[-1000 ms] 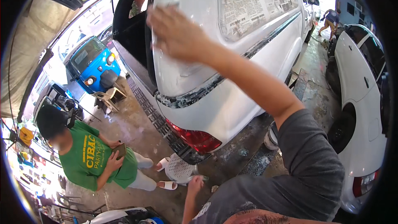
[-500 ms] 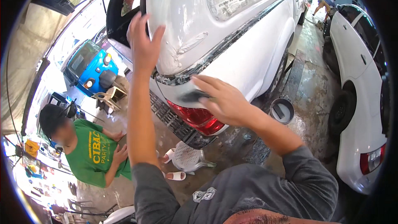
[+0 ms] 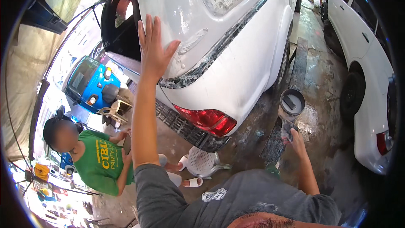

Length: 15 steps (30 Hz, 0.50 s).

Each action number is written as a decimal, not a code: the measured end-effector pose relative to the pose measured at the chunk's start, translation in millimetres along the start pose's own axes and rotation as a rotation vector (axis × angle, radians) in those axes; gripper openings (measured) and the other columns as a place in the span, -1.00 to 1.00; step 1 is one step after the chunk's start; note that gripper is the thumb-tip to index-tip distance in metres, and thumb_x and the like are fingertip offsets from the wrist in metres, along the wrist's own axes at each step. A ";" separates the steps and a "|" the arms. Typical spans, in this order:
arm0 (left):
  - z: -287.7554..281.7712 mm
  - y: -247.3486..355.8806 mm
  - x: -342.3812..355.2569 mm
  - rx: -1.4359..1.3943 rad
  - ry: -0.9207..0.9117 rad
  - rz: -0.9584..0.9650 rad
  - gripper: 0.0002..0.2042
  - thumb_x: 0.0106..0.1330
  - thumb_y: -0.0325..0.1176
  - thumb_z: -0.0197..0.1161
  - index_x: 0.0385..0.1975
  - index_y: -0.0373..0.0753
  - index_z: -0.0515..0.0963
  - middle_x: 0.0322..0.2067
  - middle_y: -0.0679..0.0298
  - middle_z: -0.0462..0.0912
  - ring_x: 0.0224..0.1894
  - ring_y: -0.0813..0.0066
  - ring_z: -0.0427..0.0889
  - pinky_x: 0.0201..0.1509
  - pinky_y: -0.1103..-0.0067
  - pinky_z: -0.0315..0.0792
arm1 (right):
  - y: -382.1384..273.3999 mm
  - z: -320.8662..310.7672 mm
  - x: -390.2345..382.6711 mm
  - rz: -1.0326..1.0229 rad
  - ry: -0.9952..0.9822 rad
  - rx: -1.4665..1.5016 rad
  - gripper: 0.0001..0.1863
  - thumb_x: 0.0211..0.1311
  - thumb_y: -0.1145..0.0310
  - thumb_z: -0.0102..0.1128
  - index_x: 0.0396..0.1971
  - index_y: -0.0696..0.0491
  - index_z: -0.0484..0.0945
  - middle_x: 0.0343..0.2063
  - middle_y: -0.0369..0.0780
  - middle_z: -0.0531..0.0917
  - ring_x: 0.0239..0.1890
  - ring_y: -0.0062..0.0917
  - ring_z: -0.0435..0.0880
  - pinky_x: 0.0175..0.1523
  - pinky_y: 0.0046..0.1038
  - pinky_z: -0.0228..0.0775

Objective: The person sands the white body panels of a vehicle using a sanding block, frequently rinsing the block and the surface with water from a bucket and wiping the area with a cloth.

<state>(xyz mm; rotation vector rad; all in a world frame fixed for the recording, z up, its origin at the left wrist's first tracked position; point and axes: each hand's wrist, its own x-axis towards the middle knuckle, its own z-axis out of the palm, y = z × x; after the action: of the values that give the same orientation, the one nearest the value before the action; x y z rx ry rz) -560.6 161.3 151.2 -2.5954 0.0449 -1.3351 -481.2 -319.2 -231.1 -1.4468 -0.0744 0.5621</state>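
Observation:
My left hand [image 3: 155, 55] is open, its fingers stretched upward over the rear corner of the white vehicle's canopy [image 3: 171, 14]. It seems to lie flat on that surface, beside a rough smeared patch of filler [image 3: 193, 41]. Low on the right, my right hand [image 3: 297, 142] is closed on a thin, grey, wet-looking sheet [image 3: 288, 129], perhaps sandpaper. That hand is just below a round bucket [image 3: 302, 106] of cloudy liquid, in which a dark rectangular block [image 3: 290, 102] shows. The red tail light [image 3: 206, 119] sits between my two arms.
A person in a green shirt [image 3: 99, 160] sits at the left. Near them are a white plastic stool [image 3: 201, 161] and a blue vehicle [image 3: 95, 82]. Another white car [image 3: 358, 38] stands on the right, with a spare wheel beside it. Someone stands far back. The floor is wet.
My right hand has moved from above the tail light down and right, beside the bucket, still with the grey sheet. My left hand has come down onto the canopy's corner.

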 end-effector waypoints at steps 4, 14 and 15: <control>-5.1 2.3 -23.2 -0.004 -0.050 -0.020 -0.14 0.39 0.02 0.25 0.53 -0.27 0.00 0.56 -0.03 -0.11 0.58 -0.15 -0.21 0.60 0.14 -0.20 | -17.4 7.7 -7.6 -0.035 -0.009 -0.005 -0.49 0.51 0.07 -0.04 -0.04 0.29 0.59 -0.21 -0.12 0.71 -0.20 -0.43 0.74 -0.11 -0.40 0.58; -11.4 15.7 -57.9 -0.057 -0.104 -0.027 -0.07 0.28 -0.03 0.38 0.53 -0.26 0.01 0.57 -0.01 -0.13 0.58 -0.20 -0.25 0.60 0.11 -0.17 | -35.3 30.4 -10.9 -0.147 -0.081 0.013 -0.49 0.50 0.12 -0.01 0.07 0.32 0.53 -0.08 -0.10 0.69 -0.09 -0.40 0.73 -0.05 -0.40 0.58; -10.1 18.4 -54.1 -0.067 -0.097 -0.063 -0.05 0.24 -0.06 0.42 0.53 -0.26 0.00 0.57 -0.03 -0.14 0.58 -0.19 -0.26 0.60 0.10 -0.19 | -34.4 35.0 -11.5 -0.164 -0.067 0.047 -0.51 0.50 0.14 -0.02 0.06 0.30 0.55 -0.10 -0.10 0.71 -0.09 -0.40 0.73 -0.06 -0.39 0.57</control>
<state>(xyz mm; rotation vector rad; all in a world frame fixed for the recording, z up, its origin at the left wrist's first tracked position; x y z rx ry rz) -599.2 148.4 109.7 -2.7356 -0.0090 -1.2460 -493.6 -292.5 -190.1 -1.3622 -0.2292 0.4748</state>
